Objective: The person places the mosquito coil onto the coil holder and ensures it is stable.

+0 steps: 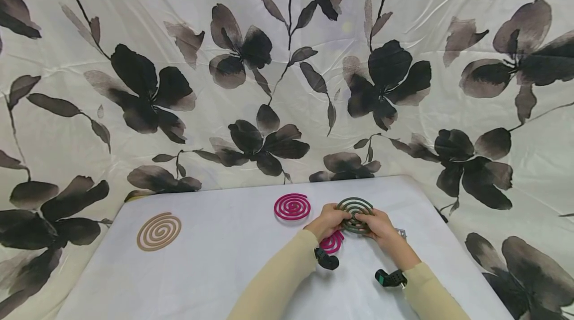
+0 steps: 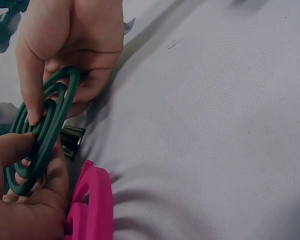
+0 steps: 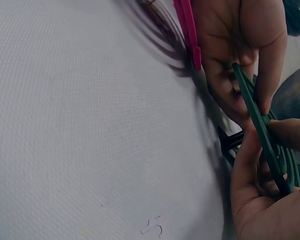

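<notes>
Both hands hold a dark green mosquito coil (image 1: 354, 205) above the white table, toward its back right. My left hand (image 1: 331, 221) grips the coil's left side, thumb on the near face and fingers behind. On the opposite side my right hand (image 1: 378, 225) pinches it the same way. In the left wrist view the green coil (image 2: 54, 120) is tilted, with both thumbs pressed near its middle. Below the left hand is a pink coil (image 1: 331, 243), partly hidden by that hand and wrist. A small metallic piece (image 2: 72, 140) shows just behind the coil.
Another pink coil (image 1: 292, 207) lies flat left of the hands, near the back edge. Far left lies a tan coil (image 1: 159, 232). A small grey metal piece (image 1: 401, 233) peeks out beside the right wrist. A flowered cloth (image 1: 269, 85) hangs behind the white table (image 1: 202, 270).
</notes>
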Tool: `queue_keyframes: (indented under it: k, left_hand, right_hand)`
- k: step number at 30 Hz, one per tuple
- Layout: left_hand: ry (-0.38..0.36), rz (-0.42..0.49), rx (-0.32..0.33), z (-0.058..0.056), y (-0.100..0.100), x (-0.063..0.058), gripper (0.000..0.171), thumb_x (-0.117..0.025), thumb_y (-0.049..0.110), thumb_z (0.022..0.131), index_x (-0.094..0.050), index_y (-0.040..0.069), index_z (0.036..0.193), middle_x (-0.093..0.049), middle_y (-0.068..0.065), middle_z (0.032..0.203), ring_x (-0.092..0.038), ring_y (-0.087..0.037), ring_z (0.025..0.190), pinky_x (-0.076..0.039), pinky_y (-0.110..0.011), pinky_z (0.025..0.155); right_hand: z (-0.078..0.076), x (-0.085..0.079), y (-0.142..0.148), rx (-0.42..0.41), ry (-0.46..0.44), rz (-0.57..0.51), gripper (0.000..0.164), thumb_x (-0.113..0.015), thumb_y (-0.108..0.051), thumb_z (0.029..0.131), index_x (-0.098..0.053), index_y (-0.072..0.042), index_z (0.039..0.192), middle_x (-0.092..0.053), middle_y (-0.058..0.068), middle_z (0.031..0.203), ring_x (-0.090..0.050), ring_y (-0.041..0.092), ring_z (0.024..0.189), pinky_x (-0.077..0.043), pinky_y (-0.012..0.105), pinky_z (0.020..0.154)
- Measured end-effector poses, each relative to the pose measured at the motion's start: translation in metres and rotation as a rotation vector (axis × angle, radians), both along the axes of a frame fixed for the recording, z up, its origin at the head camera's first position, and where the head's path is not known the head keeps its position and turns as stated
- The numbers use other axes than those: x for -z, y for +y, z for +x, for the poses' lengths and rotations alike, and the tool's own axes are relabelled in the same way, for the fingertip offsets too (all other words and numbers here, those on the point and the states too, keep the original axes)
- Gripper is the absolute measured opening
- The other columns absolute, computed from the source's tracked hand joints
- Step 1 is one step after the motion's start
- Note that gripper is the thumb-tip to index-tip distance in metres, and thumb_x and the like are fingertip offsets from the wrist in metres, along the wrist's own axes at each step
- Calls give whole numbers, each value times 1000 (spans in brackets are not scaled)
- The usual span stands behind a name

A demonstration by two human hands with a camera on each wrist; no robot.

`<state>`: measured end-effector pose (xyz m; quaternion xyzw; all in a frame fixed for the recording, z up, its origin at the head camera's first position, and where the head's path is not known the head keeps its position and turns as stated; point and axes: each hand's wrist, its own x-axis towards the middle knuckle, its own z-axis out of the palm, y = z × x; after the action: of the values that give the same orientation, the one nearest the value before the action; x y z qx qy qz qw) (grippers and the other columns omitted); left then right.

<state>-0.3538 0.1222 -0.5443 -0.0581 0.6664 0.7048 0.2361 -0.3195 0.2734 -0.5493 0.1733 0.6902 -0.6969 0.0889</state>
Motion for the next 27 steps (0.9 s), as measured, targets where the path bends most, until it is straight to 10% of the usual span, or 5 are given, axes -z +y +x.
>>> queue_keyframes:
  k: [27]
  left_hand:
    - [-6,18,1,-1,1,5,33,-69,-4,84,-55,-1,114,-61,-9,93,-61,-15,75,-53,-24,63]
  right_hand:
    - [0,5,-1,25,-7,6,35,-64,-13,94,-49,5,119,-67,5,84,-65,12,69,-55,27,61]
